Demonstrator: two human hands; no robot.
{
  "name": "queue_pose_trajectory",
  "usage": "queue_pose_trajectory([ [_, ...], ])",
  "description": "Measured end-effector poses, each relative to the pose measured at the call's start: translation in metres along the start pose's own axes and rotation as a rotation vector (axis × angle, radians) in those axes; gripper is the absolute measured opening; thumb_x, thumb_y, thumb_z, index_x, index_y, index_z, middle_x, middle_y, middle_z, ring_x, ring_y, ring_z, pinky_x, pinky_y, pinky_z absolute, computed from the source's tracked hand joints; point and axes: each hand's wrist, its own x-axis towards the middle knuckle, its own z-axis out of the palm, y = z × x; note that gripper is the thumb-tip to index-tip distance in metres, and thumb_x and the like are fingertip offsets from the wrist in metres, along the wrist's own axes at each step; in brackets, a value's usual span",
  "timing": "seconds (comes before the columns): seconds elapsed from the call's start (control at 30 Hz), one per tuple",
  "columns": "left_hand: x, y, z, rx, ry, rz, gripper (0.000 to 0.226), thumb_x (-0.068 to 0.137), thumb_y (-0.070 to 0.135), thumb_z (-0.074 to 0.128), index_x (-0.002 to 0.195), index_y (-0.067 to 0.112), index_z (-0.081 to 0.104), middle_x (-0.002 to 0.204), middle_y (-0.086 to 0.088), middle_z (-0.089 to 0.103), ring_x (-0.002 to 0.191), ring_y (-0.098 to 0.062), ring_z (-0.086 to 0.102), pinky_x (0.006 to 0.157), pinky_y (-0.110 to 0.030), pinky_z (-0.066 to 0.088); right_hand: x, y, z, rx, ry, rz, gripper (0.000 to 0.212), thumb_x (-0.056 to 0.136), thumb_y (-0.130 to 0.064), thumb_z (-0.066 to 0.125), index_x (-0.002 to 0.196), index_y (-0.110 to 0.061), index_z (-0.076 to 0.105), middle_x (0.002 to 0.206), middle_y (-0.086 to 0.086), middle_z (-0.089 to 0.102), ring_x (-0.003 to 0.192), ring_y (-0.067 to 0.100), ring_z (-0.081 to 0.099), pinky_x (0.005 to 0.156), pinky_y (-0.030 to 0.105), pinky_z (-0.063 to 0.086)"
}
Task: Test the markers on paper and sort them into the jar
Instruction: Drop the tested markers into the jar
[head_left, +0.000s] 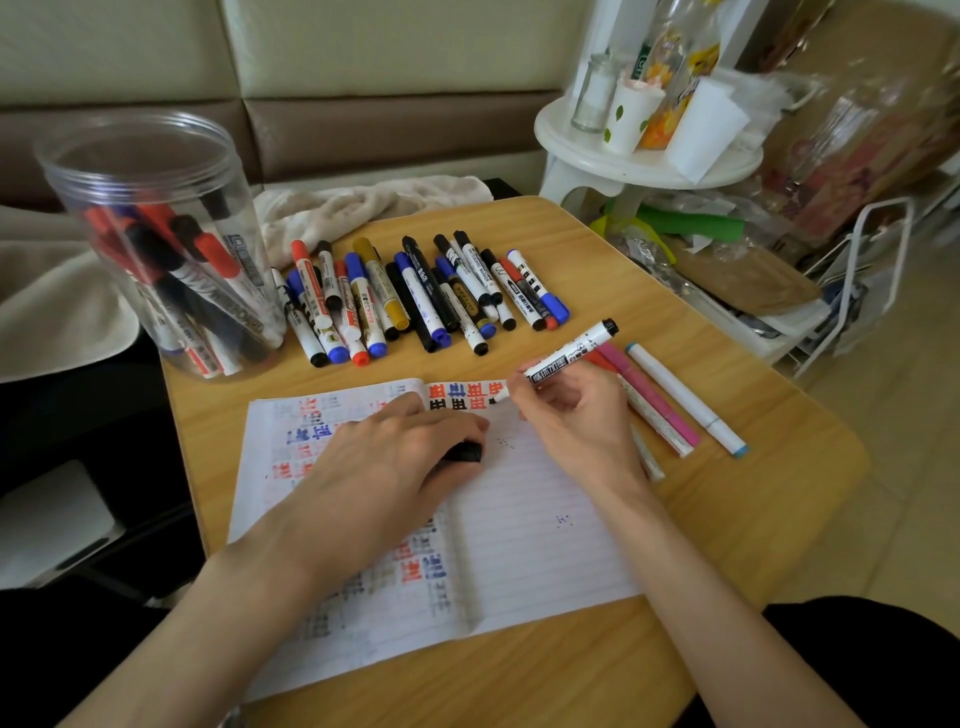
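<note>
My right hand (574, 410) grips a white marker with a black end (571, 353), its tip on the top edge of the lined notebook paper (519, 519), beside red and black test marks. My left hand (395, 452) lies on the paper and holds a black cap (465, 451) under its fingers. A clear plastic jar (156, 239) stands at the table's back left with several red, black and blue markers inside. A row of several markers (415, 296) lies behind the paper.
Pink, red and white-blue markers (675, 400) lie to the right of my right hand. The wooden table (753, 467) ends close on the right. A beige cloth (363, 202) lies behind the markers. A white stand with cups (649, 135) is at the back right.
</note>
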Motion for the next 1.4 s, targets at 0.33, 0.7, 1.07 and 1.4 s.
queue_pose_trajectory([
  [0.33,-0.001,0.001,0.0,-0.01,0.011,-0.001,0.036,0.099,0.056,0.037,0.121,0.039,0.059,0.138,0.028,0.056,0.107,-0.005,0.05,0.075,-0.035,0.055,0.001,0.0,0.0,0.021,0.003,0.034,0.015,0.09,-0.018,0.08,0.078,-0.019,0.072,0.073,-0.006,0.077,0.07,0.014,0.074,0.069,0.034,0.062],
  [0.7,-0.001,0.001,0.0,-0.013,0.006,-0.011,0.033,0.099,0.055,0.038,0.121,0.041,0.058,0.139,0.03,0.054,0.11,-0.005,0.05,0.077,-0.037,0.054,0.002,0.004,0.0,-0.008,0.008,0.034,0.005,0.089,-0.02,0.077,0.088,-0.016,0.074,0.08,-0.001,0.078,0.077,0.021,0.076,0.073,0.048,0.063],
  [1.07,-0.001,-0.001,0.001,-0.011,0.02,0.004,0.033,0.1,0.055,0.039,0.121,0.039,0.059,0.138,0.028,0.056,0.111,-0.005,0.052,0.076,-0.036,0.056,-0.001,-0.004,-0.001,0.055,-0.013,0.044,0.017,0.093,-0.019,0.078,0.078,-0.023,0.07,0.071,-0.012,0.075,0.071,0.006,0.072,0.066,0.017,0.055],
  [1.4,-0.001,-0.001,0.001,-0.014,0.018,0.003,0.033,0.099,0.056,0.038,0.121,0.04,0.058,0.138,0.028,0.056,0.108,-0.005,0.051,0.075,-0.036,0.055,-0.001,-0.006,-0.001,0.042,-0.031,0.015,0.017,0.093,-0.02,0.079,0.078,-0.024,0.072,0.072,-0.01,0.076,0.07,0.011,0.073,0.064,0.02,0.057],
])
